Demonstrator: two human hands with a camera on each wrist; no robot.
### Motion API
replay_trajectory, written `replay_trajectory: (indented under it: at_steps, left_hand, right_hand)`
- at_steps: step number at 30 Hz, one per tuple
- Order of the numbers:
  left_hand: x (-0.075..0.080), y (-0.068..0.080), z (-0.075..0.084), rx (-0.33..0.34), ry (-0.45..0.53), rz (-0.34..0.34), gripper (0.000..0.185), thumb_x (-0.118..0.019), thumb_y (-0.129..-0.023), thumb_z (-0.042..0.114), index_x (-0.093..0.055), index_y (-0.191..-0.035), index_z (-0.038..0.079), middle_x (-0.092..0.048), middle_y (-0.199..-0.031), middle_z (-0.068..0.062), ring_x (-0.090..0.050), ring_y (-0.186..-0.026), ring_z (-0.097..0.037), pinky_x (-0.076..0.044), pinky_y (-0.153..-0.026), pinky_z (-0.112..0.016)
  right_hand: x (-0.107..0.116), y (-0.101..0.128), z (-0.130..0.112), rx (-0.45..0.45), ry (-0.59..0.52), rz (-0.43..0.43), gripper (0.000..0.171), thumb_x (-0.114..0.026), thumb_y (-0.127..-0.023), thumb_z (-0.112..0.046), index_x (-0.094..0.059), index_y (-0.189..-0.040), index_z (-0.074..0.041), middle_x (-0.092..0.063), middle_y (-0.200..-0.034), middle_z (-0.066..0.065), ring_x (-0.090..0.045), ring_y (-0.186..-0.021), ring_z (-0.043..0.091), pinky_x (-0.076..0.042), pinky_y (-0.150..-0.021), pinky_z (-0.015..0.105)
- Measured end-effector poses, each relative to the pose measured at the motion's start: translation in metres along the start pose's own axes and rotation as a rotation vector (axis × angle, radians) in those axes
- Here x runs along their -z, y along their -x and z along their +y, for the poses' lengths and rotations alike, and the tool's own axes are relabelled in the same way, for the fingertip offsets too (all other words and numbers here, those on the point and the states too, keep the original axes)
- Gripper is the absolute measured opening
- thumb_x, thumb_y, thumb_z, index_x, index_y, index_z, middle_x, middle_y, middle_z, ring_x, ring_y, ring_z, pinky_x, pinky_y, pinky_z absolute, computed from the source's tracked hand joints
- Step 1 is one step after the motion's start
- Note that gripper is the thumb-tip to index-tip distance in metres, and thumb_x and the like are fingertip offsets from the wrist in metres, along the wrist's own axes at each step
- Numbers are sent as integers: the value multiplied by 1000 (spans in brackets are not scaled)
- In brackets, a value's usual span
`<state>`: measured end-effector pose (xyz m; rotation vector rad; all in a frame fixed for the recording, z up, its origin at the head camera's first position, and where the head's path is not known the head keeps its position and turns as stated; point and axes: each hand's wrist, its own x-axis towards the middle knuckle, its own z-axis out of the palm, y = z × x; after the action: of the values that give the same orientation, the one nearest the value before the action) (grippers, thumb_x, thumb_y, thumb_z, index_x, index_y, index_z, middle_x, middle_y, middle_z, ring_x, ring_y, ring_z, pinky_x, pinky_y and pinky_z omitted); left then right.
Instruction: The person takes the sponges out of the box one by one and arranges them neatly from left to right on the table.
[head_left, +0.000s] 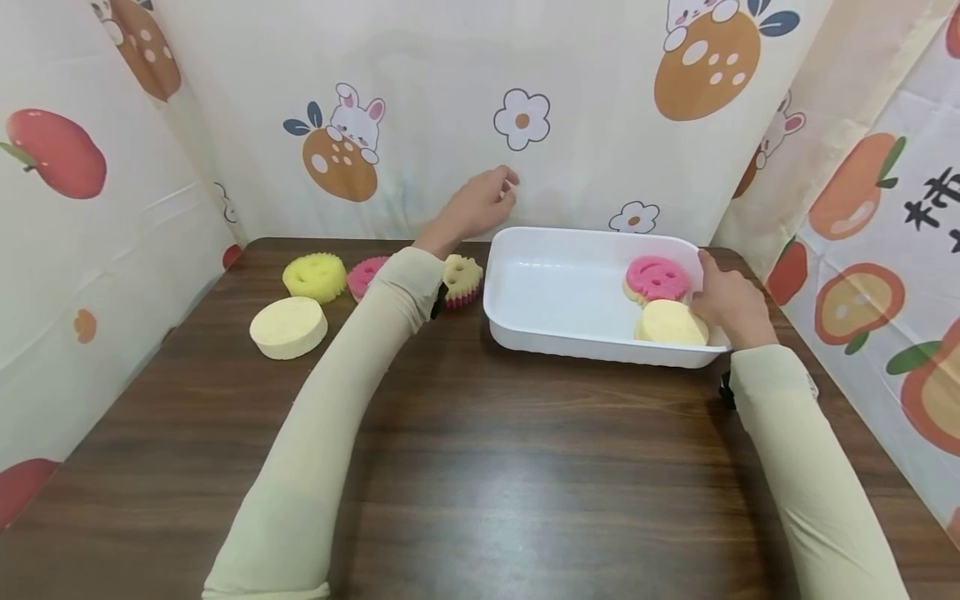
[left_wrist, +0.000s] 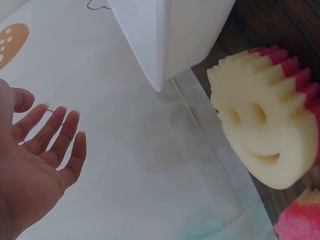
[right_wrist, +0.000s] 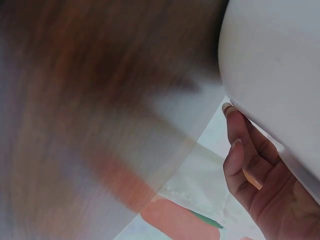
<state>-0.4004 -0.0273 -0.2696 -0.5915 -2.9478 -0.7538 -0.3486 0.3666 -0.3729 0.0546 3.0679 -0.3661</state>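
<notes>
My right hand [head_left: 731,304] holds the right rim of a white rectangular tray [head_left: 555,325]. In the right wrist view its curled fingers [right_wrist: 235,125] lie against the outside of the tray wall. Inside the tray, at the right end, sit a pink smiley sponge [head_left: 657,277] and a round pale yellow sponge [head_left: 671,323]. My left hand [head_left: 480,202] is raised beyond the tray's left back corner, fingers loosely bent, holding nothing. Below its wrist a cream-and-pink smiley sponge [left_wrist: 265,120] stands on the table.
Left of the tray on the dark wooden table [head_left: 480,483] are a yellow smiley sponge [head_left: 315,277], another pale yellow round sponge [head_left: 288,327] and a pink sponge [head_left: 365,275], partly behind my left sleeve. Printed cloth [head_left: 450,67] hangs behind and along both sides.
</notes>
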Motion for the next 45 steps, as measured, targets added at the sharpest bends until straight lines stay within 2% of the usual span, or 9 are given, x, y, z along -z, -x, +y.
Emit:
replay_trajectory:
  at_steps: [12,19,25,30,34,38,45]
  left_hand:
    - [-16,-14,23,-52,29,-13,43,-32,-106,25,-43,-145,11,-54,-142,-7,-53,-127,-18,-47,-104,-32]
    - [-28,-27,39,-103,36,-2,42,-32,-106,24,-45,-143,10,-56,-141,-6,-54,-127,-16,-46,-103,-28]
    - [-36,-32,49,-105,75,-17,42,-32,-106,25,-43,-144,12,-55,-141,-4,-54,-124,-14,-47,-101,-26]
    - [-44,-33,52,-96,81,-48,42,-33,-107,26,-42,-145,12,-55,-140,-4,-55,-120,-14,-48,-99,-26]
    - [-46,-36,52,-115,85,-25,42,-33,-107,26,-43,-145,12,-56,-140,-5,-56,-120,-14,-48,-99,-26]
    - [-45,-39,50,-105,82,0,42,-32,-107,27,-43,-145,13,-56,-140,-4,-56,-121,-14,-48,-99,-26]
    - [-46,-41,46,-95,98,1,43,-30,-107,28,-42,-145,13,-56,-141,-4,-55,-123,-14,-48,-100,-26]
  right_hand:
    - [0,1,1,-14,0,-18,87,-53,-94,-22,2,-159,-7,-41,-134,43,-47,-113,61,-38,-93,75]
    - [2,6,7,-20,7,6,88,-55,-92,-21,0,-158,-5,-41,-131,43,-48,-110,60,-40,-91,75]
    - [2,5,7,-27,1,-5,89,-55,-92,-22,1,-159,-6,-40,-132,43,-48,-111,60,-40,-92,75]
    - [1,5,5,-23,-1,-25,88,-54,-93,-22,2,-159,-7,-40,-133,43,-49,-111,60,-41,-91,74]
    - [0,5,4,-20,5,-14,87,-53,-93,-22,2,-159,-6,-41,-132,43,-49,-110,59,-42,-90,74]
    - [0,3,2,-17,1,-11,87,-53,-93,-22,1,-159,-7,-41,-133,43,-49,-111,59,-41,-91,74]
    - [-1,-3,-1,-10,13,-4,86,-52,-93,-22,1,-159,-8,-41,-134,42,-49,-112,59,-41,-92,74]
